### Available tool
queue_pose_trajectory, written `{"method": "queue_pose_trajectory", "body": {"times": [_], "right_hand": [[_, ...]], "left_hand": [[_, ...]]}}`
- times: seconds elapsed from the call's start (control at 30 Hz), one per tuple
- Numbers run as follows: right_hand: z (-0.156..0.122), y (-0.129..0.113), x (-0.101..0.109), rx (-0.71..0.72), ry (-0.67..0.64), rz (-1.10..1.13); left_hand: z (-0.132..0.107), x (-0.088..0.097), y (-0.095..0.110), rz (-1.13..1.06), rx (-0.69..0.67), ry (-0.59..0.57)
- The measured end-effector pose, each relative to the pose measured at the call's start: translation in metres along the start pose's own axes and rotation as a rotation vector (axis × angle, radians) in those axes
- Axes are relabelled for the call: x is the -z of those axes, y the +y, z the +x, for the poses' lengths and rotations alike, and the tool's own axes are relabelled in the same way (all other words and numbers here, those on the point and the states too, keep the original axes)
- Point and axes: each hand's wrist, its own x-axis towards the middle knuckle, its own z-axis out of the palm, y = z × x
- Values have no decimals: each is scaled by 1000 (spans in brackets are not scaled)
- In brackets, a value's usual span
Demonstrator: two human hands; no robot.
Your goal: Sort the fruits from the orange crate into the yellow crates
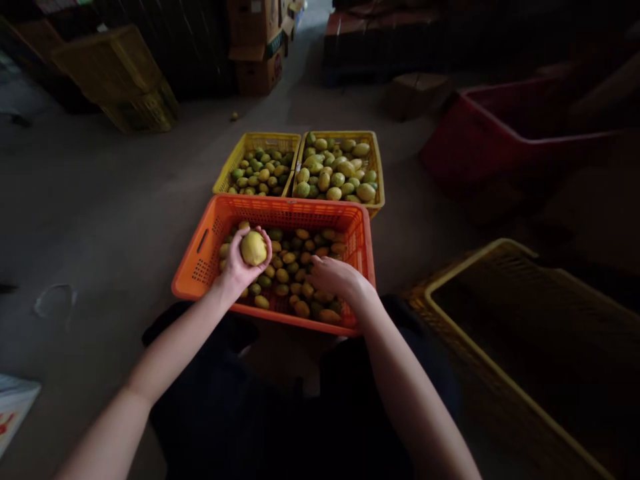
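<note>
On a dim grey floor (125, 200), fruit-picking looks under way.
The left hand (239, 268) cups a round yellow fruit (254, 249) over the orange plastic basket (215, 227); the right hand (337, 275) is down among smooth egg-shaped fruits (281, 275), too dark to tell if gripping. Another pick may need a soft touch. Two holey yellow baskets (378, 167) sit beyond.

Beyond the fingers (269, 247), cardboard boxes (257, 69) stand stacked on the floor (125, 193). Stacked yellow crates (117, 63) sit well to the fingers' left; a red bin (473, 143) sits to the fingers' right.
</note>
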Motion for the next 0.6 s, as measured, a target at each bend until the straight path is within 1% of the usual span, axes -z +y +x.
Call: {"method": "queue_pose_trajectory", "body": {"times": [0.07, 0.1, 0.13, 0.17, 0.23, 0.27, 0.33, 0.4, 0.47, 0.53, 0.6], "right_hand": [[-2, 4, -10, -15, -8, -11], [-4, 6, -15, -37, -9, -21], [-7, 7, -21, -59, -12, -35], [-9, 8, -27, -87, -21, -56], [-13, 7, -42, -117, -60, -99], [-13, 6, -50, -116, -89, -112], [-9, 2, -66, -58, -169, -101], [1, -2, -81, -4, -223, -75], [18, -6, -92, 0, -212, -67], [40, -11, -97, -15, -142, -46], [66, -19, -97, -9, -19, 25]], "left_hand": [[6, 11, -6, -55, -9, 117], [8, 14, -8, -70, -7, 159], [10, 15, -8, -81, -4, 176], [10, 14, -7, -91, 0, 168], [9, 9, -2, -123, 11, 108], [8, 6, 1, -149, 15, 84], [7, -1, 7, -213, 23, 69], [8, -7, 11, -278, 33, 78], [11, -11, 14, -321, 47, 82], [14, -14, 16, -320, 74, 88], [16, -18, 19, -288, 101, 95]]}}
